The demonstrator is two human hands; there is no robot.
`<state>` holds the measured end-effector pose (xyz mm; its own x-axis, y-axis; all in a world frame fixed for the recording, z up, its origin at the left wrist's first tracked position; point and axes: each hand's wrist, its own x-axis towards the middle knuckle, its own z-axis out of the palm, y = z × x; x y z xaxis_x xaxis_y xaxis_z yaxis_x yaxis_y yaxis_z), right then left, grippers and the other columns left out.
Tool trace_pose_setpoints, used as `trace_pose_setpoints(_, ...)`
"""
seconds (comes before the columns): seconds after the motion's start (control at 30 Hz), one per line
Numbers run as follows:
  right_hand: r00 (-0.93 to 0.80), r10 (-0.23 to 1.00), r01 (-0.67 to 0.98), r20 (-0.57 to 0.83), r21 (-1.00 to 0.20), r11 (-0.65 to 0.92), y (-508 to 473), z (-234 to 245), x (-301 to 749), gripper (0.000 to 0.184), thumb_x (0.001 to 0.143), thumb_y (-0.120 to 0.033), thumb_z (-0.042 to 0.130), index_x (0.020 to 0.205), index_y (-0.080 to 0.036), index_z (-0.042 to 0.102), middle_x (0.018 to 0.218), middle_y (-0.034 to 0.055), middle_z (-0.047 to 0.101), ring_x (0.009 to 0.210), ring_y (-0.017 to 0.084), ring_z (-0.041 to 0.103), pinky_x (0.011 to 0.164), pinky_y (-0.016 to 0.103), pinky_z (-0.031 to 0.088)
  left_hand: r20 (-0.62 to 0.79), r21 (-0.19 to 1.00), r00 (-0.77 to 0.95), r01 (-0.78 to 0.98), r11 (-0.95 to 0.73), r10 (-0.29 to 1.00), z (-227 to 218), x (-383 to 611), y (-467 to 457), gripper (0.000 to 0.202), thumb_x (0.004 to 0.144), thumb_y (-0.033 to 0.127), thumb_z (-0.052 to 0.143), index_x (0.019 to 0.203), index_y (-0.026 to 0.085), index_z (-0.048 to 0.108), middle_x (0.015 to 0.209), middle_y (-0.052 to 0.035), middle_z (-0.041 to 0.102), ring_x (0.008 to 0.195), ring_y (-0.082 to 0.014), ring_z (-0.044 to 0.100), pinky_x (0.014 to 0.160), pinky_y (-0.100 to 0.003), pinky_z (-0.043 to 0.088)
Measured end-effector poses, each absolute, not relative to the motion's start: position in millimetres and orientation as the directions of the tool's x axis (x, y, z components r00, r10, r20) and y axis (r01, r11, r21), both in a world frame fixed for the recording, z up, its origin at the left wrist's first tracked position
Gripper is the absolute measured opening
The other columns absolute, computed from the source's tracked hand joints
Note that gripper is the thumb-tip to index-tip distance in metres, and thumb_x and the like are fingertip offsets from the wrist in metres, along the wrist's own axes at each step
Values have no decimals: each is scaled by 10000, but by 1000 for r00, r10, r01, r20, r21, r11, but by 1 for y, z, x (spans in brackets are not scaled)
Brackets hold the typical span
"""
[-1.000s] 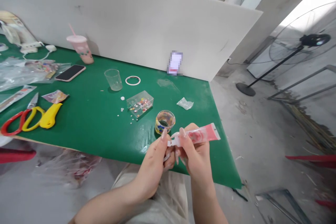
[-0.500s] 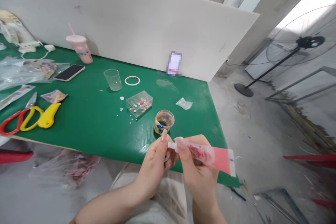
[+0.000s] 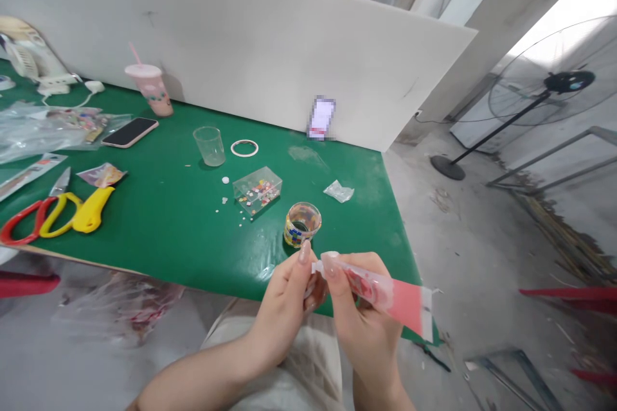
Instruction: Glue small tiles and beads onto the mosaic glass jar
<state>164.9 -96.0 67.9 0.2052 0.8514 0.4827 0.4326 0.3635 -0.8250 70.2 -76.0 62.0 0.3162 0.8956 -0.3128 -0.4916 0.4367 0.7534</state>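
My right hand (image 3: 359,308) is closed around a pink squeeze tube (image 3: 385,292), whose flat end points down to the right. My left hand (image 3: 289,298) pinches the tube's white nozzle (image 3: 317,266) at the front edge of the green table (image 3: 159,218). Just beyond the hands stands a small round clear cup with coloured decoration (image 3: 302,223). Further back lies a clear plastic box of small coloured pieces (image 3: 257,190).
An empty clear cup (image 3: 209,145), a white ring (image 3: 244,148), a crumpled plastic bit (image 3: 339,191), a phone (image 3: 130,132), a pink drink cup (image 3: 149,88), red and yellow scissors (image 3: 53,218) and plastic bags (image 3: 43,128) lie on the table. A white board (image 3: 241,45) stands behind. A fan (image 3: 554,87) stands at right.
The tube's flat end has swung from pointing up and right to pointing down and right. Both hands stayed at the table's front edge, the left still at the nozzle.
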Motion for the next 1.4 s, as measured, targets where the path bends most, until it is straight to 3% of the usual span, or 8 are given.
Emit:
trace_pose_setpoints(0.23, 166, 847, 475, 505, -793, 380, -98, 65, 165, 195, 883, -127, 576, 736, -238, 638, 671, -31, 667, 596, 106, 634, 572, 209, 503, -326, 770, 311, -461, 441, 893, 65, 70, -76, 641, 619, 752, 674, 595, 196, 356, 524, 83, 312, 493, -59, 241, 461, -188, 221)
trace_pose_setpoints(0.43, 351, 817, 430, 458, -854, 294, -96, 65, 173, 84, 845, -192, 659, 773, -222, 629, 667, -31, 647, 557, 100, 595, 536, 211, 477, -212, 809, 329, -469, 354, 920, 55, 65, -80, 600, 814, 714, 507, 554, 200, 338, 434, 81, 288, 427, -62, 214, 450, -230, 194)
trace_pose_setpoints(0.6, 444, 887, 132, 126, -988, 74, -77, 39, 208, 350, 816, -429, 687, 619, -178, 544, 470, -44, 512, 395, 71, 427, 374, 202, 312, -235, 690, 459, -542, 480, 857, 60, 58, -81, 580, 860, 670, 486, 564, 200, 320, 426, 93, 238, 416, -61, 163, 452, -230, 186)
trace_pose_setpoints(0.77, 222, 930, 39, -292, -951, -308, -55, -24, 247, 465, 692, -572, 735, 648, -139, 572, 448, -19, 537, 353, 49, 385, 341, 176, 237, -234, 581, 581, -559, 592, 779, 65, 51, -81, 582, 843, 656, 534, 561, 196, 317, 419, 98, 223, 405, -55, 122, 444, -233, 147)
trace_pose_setpoints(0.9, 227, 905, 89, -360, -918, -387, -47, -56, 253, 654, 602, -484, 809, 1079, -98, 580, 432, -22, 592, 315, 110, 473, 312, 168, 258, -203, 575, 596, -570, 587, 777, 64, 50, -81, 572, 854, 640, 534, 563, 194, 325, 414, 97, 226, 404, -57, 116, 450, -240, 138)
trace_pose_setpoints(1.13, 411, 887, 290, -212, -892, -347, -45, -45, 253, 1201, 611, -372, 826, 1521, -83, 98, 432, -106, 525, 363, 181, 531, 356, 235, 347, -187, 794, 400, -477, 378, 897, 52, 42, -80, 593, 844, 714, 451, 557, 207, 344, 415, 83, 247, 413, -73, 156, 444, -250, 158)
trace_pose_setpoints(1.27, 443, 895, 419, -50, -871, -256, -48, -31, 238, 1164, 587, -412, 845, 1532, -216, 194, 859, 40, 695, 863, 264, 688, 666, 310, 516, -56, 979, 100, -189, 74, 993, 30, 23, -74, 600, 831, 713, 469, 534, 201, 369, 469, 49, 327, 441, -83, 224, 446, -261, 182)
trace_pose_setpoints(1.4, 231, 971, 466, 64, -883, -53, -44, -45, 185, 1200, 578, -457, 843, 1519, -154, 162, 1478, 192, 422, 1374, 325, 397, 1125, 461, 326, -57, 995, 29, -75, 59, 998, 12, 8, -68, 596, 841, 706, 452, 533, 201, 380, 469, 44, 328, 441, -90, 245, 452, -266, 199)
